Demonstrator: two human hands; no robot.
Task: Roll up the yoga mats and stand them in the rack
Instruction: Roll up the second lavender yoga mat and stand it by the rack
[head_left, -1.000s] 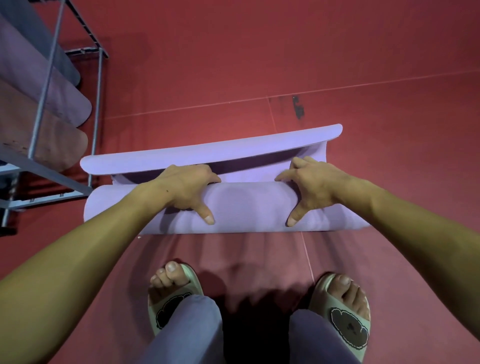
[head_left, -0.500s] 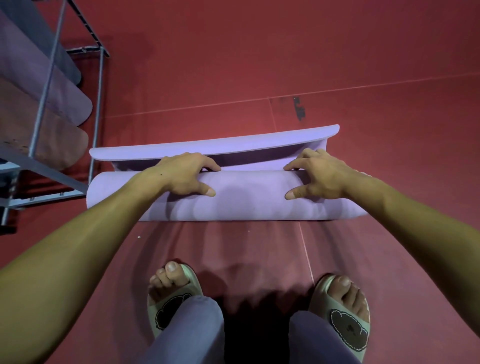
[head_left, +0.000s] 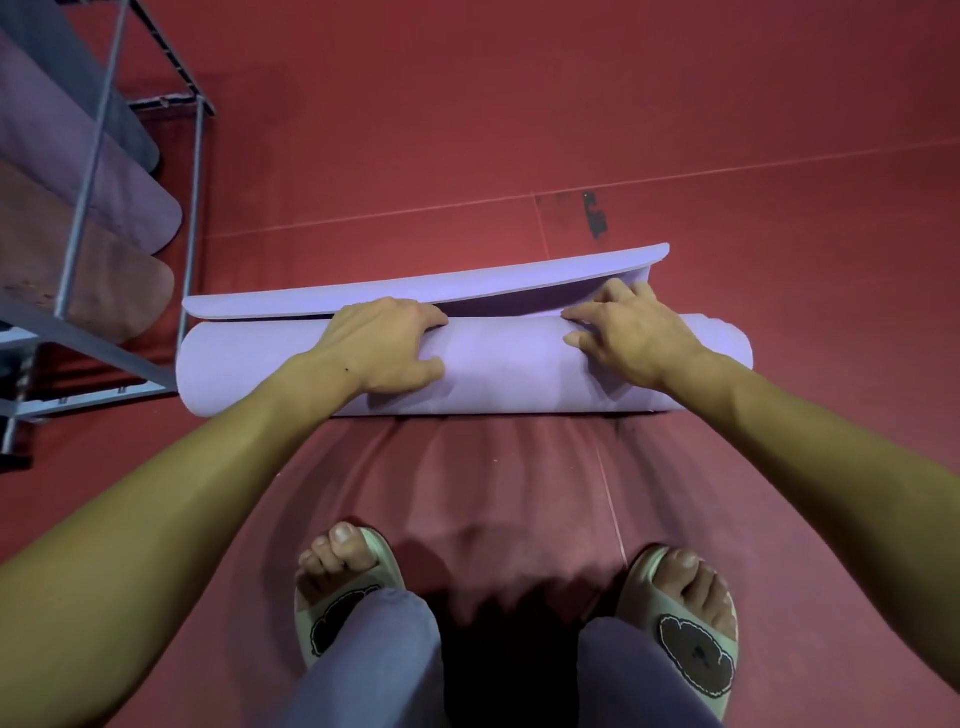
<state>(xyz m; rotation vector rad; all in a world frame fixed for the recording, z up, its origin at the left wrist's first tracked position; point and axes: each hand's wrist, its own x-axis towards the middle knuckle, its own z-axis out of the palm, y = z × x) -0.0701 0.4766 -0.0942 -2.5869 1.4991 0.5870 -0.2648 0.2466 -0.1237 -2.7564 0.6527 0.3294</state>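
Rolling is nearly done: both hands, left hand (head_left: 382, 345) and right hand (head_left: 631, 338), clasp the lilac mat (head_left: 498, 369); only its last flap remains, then the rack (head_left: 88, 171), upper left.

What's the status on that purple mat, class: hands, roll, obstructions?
Left hand and right hand both grip the purple mat. Roll nearly complete, last flap loose. Rack close at left; nothing in the way.

Head-worn view, steeply down, close.
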